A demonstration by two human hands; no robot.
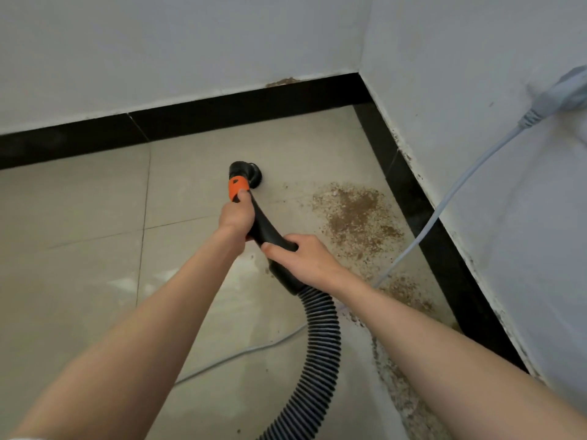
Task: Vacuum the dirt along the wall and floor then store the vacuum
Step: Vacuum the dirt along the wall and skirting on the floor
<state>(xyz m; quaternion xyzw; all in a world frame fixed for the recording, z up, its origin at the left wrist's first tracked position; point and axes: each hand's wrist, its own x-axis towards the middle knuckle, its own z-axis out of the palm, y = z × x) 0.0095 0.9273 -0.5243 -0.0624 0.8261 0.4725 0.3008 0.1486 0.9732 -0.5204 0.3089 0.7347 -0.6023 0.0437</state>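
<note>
I hold a black vacuum handle [265, 225] with both hands. My left hand [236, 214] grips it near the orange collar [237, 187], thumb on the orange part. My right hand [305, 255] grips it lower down, just above the ribbed black hose [320, 350]. The round black brush nozzle [251, 171] rests on the beige tile floor [79, 249], to the left of a patch of brown dirt [355, 217]. More dirt [406, 398] lies along the right wall's black skirting.
White walls meet in a corner at the upper right, edged by a black skirting board [241, 106]. A grey power cord [444, 201] runs from a plug [565, 93] on the right wall down across the floor. A brown stain [282, 81] marks the back wall above the skirting.
</note>
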